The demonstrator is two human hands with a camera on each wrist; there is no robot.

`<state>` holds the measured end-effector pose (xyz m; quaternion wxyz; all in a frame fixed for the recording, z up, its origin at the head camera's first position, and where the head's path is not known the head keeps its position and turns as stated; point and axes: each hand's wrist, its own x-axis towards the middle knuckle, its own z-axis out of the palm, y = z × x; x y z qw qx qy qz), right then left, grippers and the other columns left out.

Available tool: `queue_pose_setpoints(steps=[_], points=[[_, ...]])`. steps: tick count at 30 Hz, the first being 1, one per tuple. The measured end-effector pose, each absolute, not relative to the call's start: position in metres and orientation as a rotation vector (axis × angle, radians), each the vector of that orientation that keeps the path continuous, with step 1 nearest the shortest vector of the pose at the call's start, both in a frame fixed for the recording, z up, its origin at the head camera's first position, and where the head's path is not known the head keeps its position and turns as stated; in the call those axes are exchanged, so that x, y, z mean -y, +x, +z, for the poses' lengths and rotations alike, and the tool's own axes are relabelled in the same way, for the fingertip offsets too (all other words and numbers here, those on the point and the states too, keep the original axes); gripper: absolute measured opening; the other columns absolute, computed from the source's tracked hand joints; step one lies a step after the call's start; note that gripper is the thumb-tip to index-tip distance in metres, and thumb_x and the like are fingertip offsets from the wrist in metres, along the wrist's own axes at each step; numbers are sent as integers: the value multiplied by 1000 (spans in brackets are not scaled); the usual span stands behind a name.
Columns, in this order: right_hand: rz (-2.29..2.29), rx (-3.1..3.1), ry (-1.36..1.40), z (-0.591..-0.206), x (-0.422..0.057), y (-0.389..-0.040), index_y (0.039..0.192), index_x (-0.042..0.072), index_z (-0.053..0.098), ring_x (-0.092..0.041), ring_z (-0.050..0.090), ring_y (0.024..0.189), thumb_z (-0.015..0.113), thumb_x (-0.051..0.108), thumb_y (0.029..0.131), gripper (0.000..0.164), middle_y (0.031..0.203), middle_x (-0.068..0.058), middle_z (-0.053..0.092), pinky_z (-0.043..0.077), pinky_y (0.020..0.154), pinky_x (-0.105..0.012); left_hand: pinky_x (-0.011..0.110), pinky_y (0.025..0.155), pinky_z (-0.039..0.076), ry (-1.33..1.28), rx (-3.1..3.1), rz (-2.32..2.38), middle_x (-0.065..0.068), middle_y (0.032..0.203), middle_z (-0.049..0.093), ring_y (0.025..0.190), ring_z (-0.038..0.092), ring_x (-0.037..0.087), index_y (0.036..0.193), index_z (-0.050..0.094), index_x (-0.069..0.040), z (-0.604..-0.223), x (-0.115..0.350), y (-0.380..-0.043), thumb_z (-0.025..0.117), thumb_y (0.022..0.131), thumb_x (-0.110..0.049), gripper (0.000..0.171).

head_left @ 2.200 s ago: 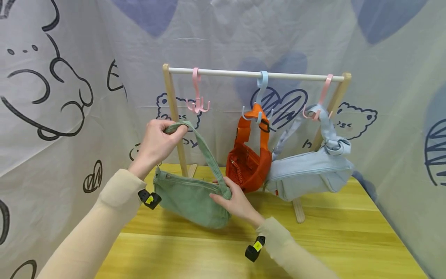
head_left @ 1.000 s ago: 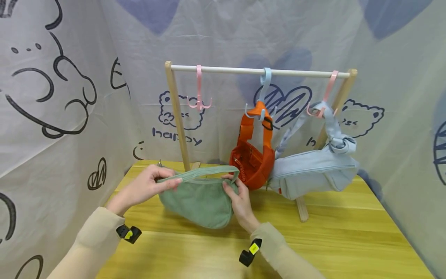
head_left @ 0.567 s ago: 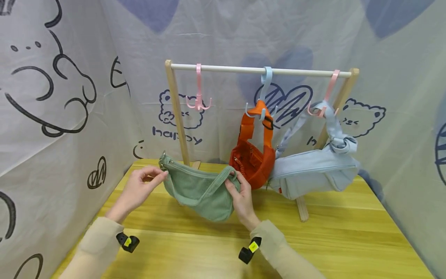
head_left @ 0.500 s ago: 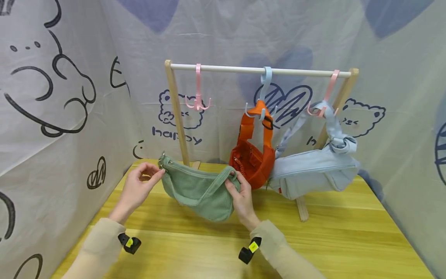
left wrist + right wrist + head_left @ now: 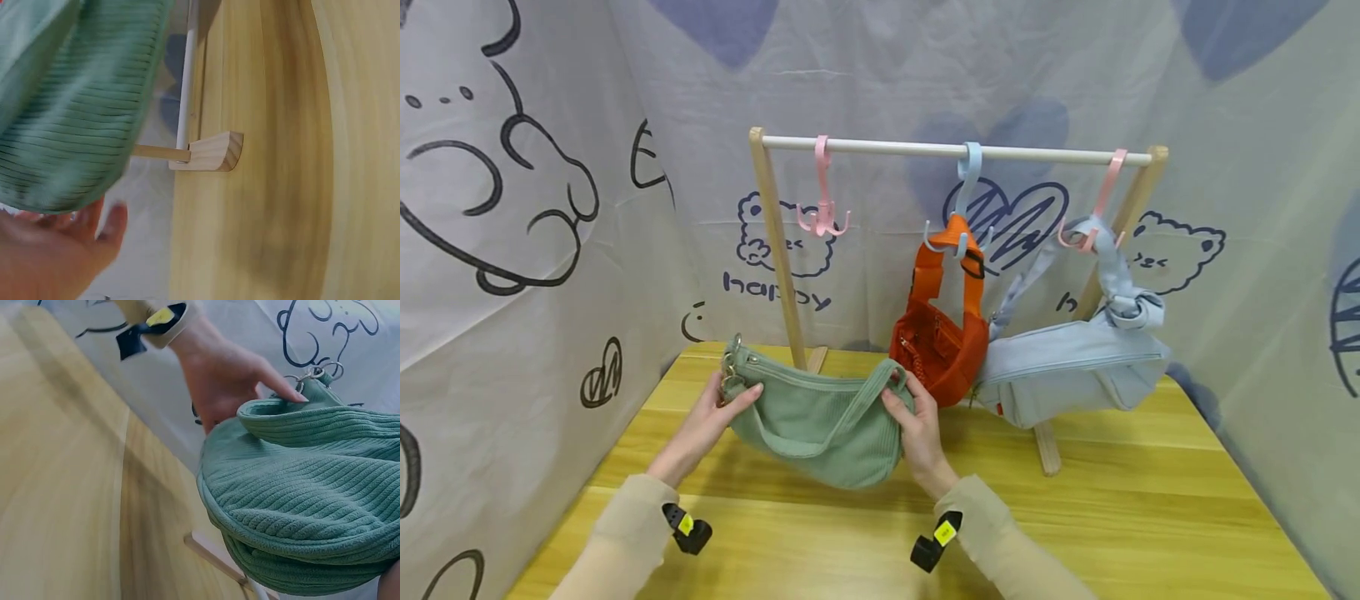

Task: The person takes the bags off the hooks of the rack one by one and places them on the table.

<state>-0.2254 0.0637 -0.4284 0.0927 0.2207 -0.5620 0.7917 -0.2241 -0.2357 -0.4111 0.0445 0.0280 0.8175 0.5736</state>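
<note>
A green corduroy shoulder bag point(image 5: 823, 408) hangs between both hands over the table, zip side up, its strap point(image 5: 801, 450) drooping across the front. My left hand point(image 5: 700, 429) holds the left end, thumb in front beside the metal rings point(image 5: 727, 367), with the other fingers partly hidden behind. At the right end, my right hand point(image 5: 922, 429) pinches the corner where the strap loops. Seen from the right wrist, the ribbed bag point(image 5: 300, 487) fills much of the view, with the left hand point(image 5: 228, 381) at its far end. The left wrist view shows the bag's ribbed bottom point(image 5: 81, 137).
Behind stands a rack with a white rail point(image 5: 895, 148). A pink hook point(image 5: 823, 221) hangs at left with nothing on it. An orange bag point(image 5: 940, 342) hangs from a blue hook point(image 5: 966, 179), a pale blue bag point(image 5: 1075, 371) from another pink hook point(image 5: 1105, 192). Patterned cloth point(image 5: 880, 75) surrounds the table.
My left hand lowered the strap, let it drop over the bag's front, then moved to the left end and took hold there. My right hand stays on the right corner.
</note>
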Motion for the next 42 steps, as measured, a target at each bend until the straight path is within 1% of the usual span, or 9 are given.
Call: queue_pose_setpoints(steps=[5,11,15,19,24,27,30,34,42], points=[[2539,1621,579,-429,-62,-223,138,3,49,-2,63,105,48,9,103,35,112,12,66,51,98,-20,55,119,32,152,-2395,1761,20,157,37,135,48,26,163,4,-16,-418,242,-221,49,105,-42,78],[2751,1595,477,-433,-61,-223,134,9,50,-3,64,104,48,12,105,29,110,10,67,52,97,-21,43,114,40,80,-2459,1659,13,137,60,112,58,4,150,37,-5,-422,247,-217,53,103,-46,64],[2825,1646,380,-436,-58,-222,133,8,49,-6,63,108,51,18,105,29,113,6,64,51,99,-23,27,101,47,42,-2502,1635,9,130,65,105,63,4,146,44,-6,-426,251,-216,58,101,-47,63],[2881,1685,339,-441,-54,-221,140,5,43,-6,59,118,52,22,105,40,124,4,59,47,106,-23,22,95,48,-28,-2541,1609,9,130,66,102,64,2,148,44,-9,-432,255,-213,60,98,-51,68],[2960,1683,244,-453,-50,-217,141,2,40,-7,57,121,51,18,105,41,130,1,57,44,110,-27,23,93,49,-136,-2593,1595,10,132,64,99,62,1,149,43,-9,-441,262,-209,60,97,-55,72],[2978,1736,215,-462,-48,-214,143,-3,37,-11,54,125,49,16,105,44,141,-10,53,42,113,-33,24,95,47,-196,-2615,1569,12,137,61,103,59,2,150,41,-9,-447,266,-206,59,96,-58,75],[2947,1893,219,-470,-50,-212,148,-7,33,-13,57,120,49,18,106,52,146,-20,49,47,106,-34,31,99,47,-225,-2625,1529,17,139,58,110,59,12,149,40,-4,-454,270,-205,59,96,-58,78],[2808,2180,218,-478,-51,-209,151,-8,31,-15,65,109,52,21,105,58,140,-26,56,55,92,-34,38,100,47,-255,-2635,1470,21,136,58,118,57,24,146,42,1,-464,275,-203,58,97,-59,79],[2394,2549,439,-495,-53,-205,150,-12,28,-28,69,109,55,19,104,62,132,-33,61,59,90,-42,35,93,48,-230,-2669,1350,24,129,60,114,58,27,138,45,7,-478,287,-201,53,101,-53,71]])
